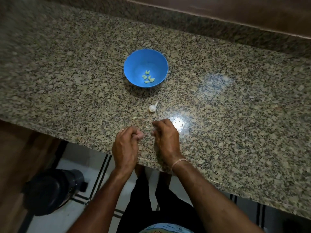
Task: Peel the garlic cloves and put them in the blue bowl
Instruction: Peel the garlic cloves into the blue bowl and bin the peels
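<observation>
Person stands at the near edge of a speckled granite countertop [218, 106], both hands low over its lip. Left hand [125, 145] curled, fingertips pinched together; right hand [165, 137] also curled, fingers bent inward toward the left. Whether either grips a clove or a scrap of skin I cannot tell; too small and blurred. Round blue plastic bowl [146, 68] sits farther back, centre, with several pale peeled garlic cloves [148, 78] in its bottom. A small white garlic bulb remnant with a stalk [152, 107] lies between bowl and hands; a loose pale clove [134, 118] lies just left of it. Risks, as I judge: work happens right at the counter edge, so a slippery clove could drop to the tiled floor [70, 167]; skins scattered on speckled stone hide easily.
</observation>
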{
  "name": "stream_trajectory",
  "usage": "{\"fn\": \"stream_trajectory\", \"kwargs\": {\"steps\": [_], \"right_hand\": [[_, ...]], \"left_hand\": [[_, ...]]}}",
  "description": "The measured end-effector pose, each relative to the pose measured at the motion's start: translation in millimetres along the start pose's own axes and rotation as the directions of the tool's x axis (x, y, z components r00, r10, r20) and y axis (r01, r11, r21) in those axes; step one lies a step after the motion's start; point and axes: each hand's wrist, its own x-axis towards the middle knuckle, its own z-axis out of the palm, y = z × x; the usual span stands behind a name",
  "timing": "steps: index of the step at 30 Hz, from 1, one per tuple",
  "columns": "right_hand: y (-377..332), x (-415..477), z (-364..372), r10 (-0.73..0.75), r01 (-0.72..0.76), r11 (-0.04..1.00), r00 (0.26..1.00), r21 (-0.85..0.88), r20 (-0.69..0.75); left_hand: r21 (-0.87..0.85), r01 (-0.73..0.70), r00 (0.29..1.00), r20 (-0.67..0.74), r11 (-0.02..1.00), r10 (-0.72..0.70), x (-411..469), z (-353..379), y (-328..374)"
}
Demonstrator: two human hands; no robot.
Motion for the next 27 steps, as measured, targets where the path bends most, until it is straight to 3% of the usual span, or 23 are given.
{"fn": "stream_trajectory", "kwargs": {"steps": [7, 10, 20, 27], "right_hand": [[17, 2, -4, 0.016, -0.02, 0.998, 0.999, 0.064, 0.052], [15, 5, 5, 0.024, -0.015, 0.996, 0.995, -0.087, 0.096], [-1, 21, 11, -0.106, 0.124, 0.979, 0.988, -0.165, 0.11], [1, 27, 22, -0.173, 0.229, 0.89, 0.97, -0.395, 0.173]], "left_hand": [[-0.076, 0.09, 0.995, -0.038, 0.993, -0.093, -3, 2, 0], [-0.079, 0.094, 0.994, -0.054, 0.992, -0.098, -6, 3, 1], [-0.092, 0.121, 0.989, -0.073, 0.988, -0.128, -15, -3, -4], [-0.094, 0.152, 0.985, -0.064, 0.984, -0.158, -13, -5, -3]]}}
